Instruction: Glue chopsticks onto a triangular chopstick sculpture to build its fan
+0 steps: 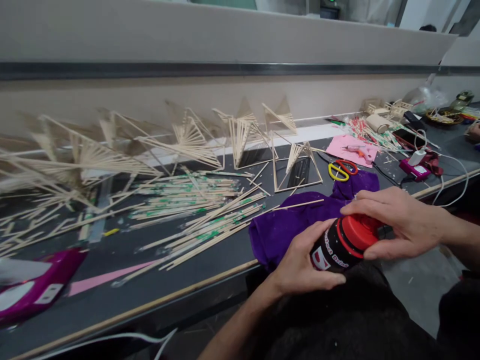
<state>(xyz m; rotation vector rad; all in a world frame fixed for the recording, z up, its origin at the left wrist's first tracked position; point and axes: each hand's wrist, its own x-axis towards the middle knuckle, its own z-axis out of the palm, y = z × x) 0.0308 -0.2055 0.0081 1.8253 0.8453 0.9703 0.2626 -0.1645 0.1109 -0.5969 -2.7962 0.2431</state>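
A dark bottle [330, 250] with a red lid [358, 232] is tilted above my lap at the table's front edge. My left hand [305, 260] is wrapped round the lower body of the bottle, thumb along its near side. The fingers and thumb of my right hand [397, 222] grip the red lid from the right. Just behind the bottle, a purple cloth [277, 227] lies on the table and reaches over its edge. Red and yellow scissors [339, 172] lie beyond the cloth.
Stick frames [195, 145] stand along the back wall. Bundles of wrapped sticks [191, 200] cover the middle of the table [150, 280]. A glue gun [358, 150] rests on pink paper; a purple power strip [414, 170] with white cables is at the right, another purple device [45, 285] at the left.
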